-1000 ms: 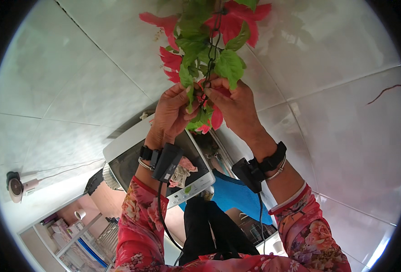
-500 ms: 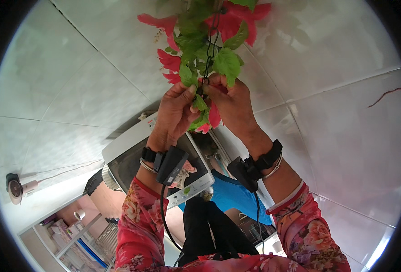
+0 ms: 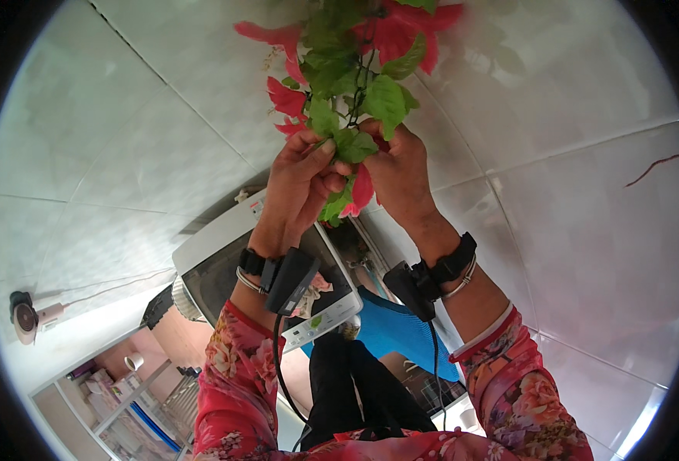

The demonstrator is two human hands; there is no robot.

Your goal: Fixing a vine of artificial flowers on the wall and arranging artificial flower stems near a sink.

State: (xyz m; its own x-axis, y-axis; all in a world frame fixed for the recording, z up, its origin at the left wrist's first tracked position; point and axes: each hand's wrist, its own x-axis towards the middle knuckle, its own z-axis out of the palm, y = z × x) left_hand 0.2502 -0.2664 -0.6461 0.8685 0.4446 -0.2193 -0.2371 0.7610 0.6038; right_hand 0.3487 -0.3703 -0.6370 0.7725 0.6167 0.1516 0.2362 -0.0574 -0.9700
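Note:
Red flowers (image 3: 412,34) and green leaves (image 3: 384,104) hang along a dark chain (image 3: 360,84) in front of the tiled wall. Near the lower part of this strand, my left hand (image 3: 297,180) pinches the edge of a green leaf between thumb and forefinger. My right hand (image 3: 397,173) is closed at the other side of the same leaves, close by the end of the visible chain; what its fingertips grip is hidden behind a leaf. Below the fingers dangles a red petal (image 3: 362,187). Both wrists wear black strapped devices with cables.
Under my hands stands a washing machine (image 3: 232,230) with a dark lid and cloth showing inside. A blue mesh item (image 3: 401,330) lies beside it. At the left, a small device (image 3: 26,319) with a cord hangs on the wall, and a shelf (image 3: 124,407) stands below.
A green leaf has swung up across the fingertips and now covers the lower chain links. My hands stay in nearly the same place.

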